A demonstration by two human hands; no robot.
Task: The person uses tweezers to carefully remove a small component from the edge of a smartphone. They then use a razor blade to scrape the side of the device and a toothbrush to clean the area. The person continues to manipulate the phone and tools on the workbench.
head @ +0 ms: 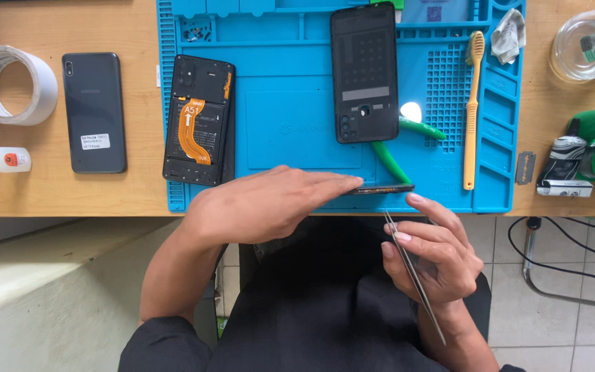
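I see my left hand (270, 203) laid flat, palm down, over a thin dark phone part (380, 188) at the near edge of the blue repair mat (297, 138). The fingers are stretched out and pressing rather than curled, so it pins the part in place and closes on nothing. Only the part's right end shows past my fingertips, so I cannot tell whether it is a screen or a frame.

My right hand (432, 255) is closed around metal tweezers (411, 269), the tips aimed up toward that exposed end and just short of it, a pen-like hold that suits fine picking.

The rest sits out of the way at the back: an opened phone (197, 120) with its orange flex cable showing, a black back cover (365, 72), green-handled cutters (401, 148) and a toothbrush (473, 110) lie on the mat. On the wooden table (49, 189) to the left rest an intact dark phone (94, 114) and a tape roll (12, 84).
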